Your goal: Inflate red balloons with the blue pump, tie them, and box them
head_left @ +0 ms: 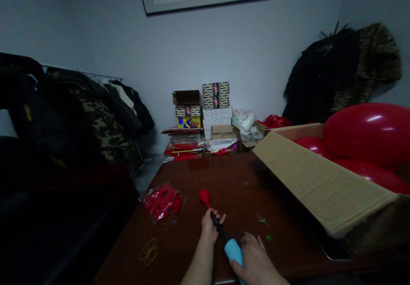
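A small, mostly limp red balloon sits on the black nozzle of a hand balloon pump with a light blue barrel. My left hand is closed around the balloon's neck and the nozzle tip, with some fingers lifted away. My right hand lies over the blue barrel, its thumb on the near side; part of the grip is hidden. Left of my hands, a clear plastic bag of red balloons rests on the brown table. Several yellow rubber bands lie nearer to me.
At right, an open cardboard box holds large inflated red balloons. Small green bits lie between it and my hands. Stacked boxes and red paper goods stand beyond the table. Clothes hang at left.
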Demonstrator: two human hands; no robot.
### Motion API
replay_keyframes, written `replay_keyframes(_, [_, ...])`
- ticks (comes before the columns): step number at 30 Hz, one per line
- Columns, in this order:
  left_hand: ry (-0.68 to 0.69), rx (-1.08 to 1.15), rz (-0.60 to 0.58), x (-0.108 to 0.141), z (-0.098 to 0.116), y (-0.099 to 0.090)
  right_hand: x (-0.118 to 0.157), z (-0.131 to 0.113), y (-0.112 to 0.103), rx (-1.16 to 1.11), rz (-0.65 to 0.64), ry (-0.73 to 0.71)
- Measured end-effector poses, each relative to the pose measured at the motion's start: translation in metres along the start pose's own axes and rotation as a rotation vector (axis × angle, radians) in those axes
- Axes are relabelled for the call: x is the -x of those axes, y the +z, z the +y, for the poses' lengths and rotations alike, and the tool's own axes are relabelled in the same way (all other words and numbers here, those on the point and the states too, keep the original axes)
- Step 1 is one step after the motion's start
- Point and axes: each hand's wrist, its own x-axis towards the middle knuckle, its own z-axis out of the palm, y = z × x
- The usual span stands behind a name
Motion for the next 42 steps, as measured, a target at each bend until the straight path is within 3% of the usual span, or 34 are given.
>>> replay_keyframes(6, [-0.032, -0.056, -0.085, -0.001, 0.001, -0.007, -0.035, -0.021, 0.011, 0.016, 0.085, -0.025])
replay_keyframes(11, [-0.003, -0.081, -0.072, -0.006, 0.0, -0.008, -0.044, -0.027, 0.013, 0.03, 0.089, -0.016])
replay_keyframes(24, [0.012, -0.097, -0.007, -0.006, -0.002, 0.001, 0.017, 0.005, 0.006, 0.076, -0.104, -0.019])
replay_keyframes(29, [-0.003, -0.069, -0.002, -0.008, -0.003, 0.0, 0.023, 0.008, -0.001, 0.072, -0.143, -0.04])
replay_keyframes(34, [0.003, -0.048, -0.017, -0.007, -0.003, -0.003, 0.014, -0.004, 0.001, 0.062, -0.056, -0.01])
replay_keyframes(42, [-0.008, -0.093, -0.069, -0.008, -0.002, -0.007, -0.028, -0.03, 0.005, 0.095, 0.041, 0.01])
